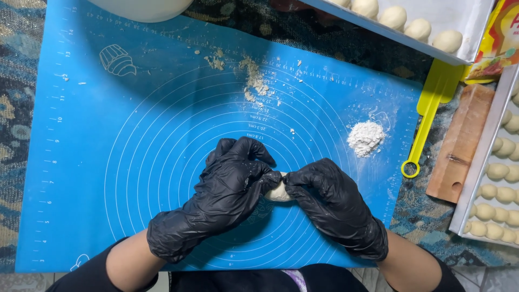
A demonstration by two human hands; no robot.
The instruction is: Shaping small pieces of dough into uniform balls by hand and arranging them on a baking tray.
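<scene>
We see both hands in black gloves, brought together over the middle of the blue baking mat (135, 162). The left hand (227, 186) is cupped around one end of a small pale piece of dough (279, 192); the right hand (330, 203) pinches its other end with fingertips (292, 181) closed on it. Only a small part of the dough shows between the gloves; its full shape is hidden. It sits just above or on the mat; we cannot tell which.

Mat: blue, printed with concentric white rings and ruler scales along the edges. A small heap of flour (366, 138) lies to the right of the hands, apart from them. Dry crumbs of dough (254, 81) are scattered near the mat's far edge.

Off the mat's right edge: a yellow-green plastic scraper (427, 116) with a ring at its handle end, and beside it a wooden block (459, 146). Further right, a tray (476, 189) holds rows of shaped dough balls (497, 173). A second tray (378, 24) at the top carries a row of similar balls. A white bowl (140, 8) is partly visible at the top edge.
</scene>
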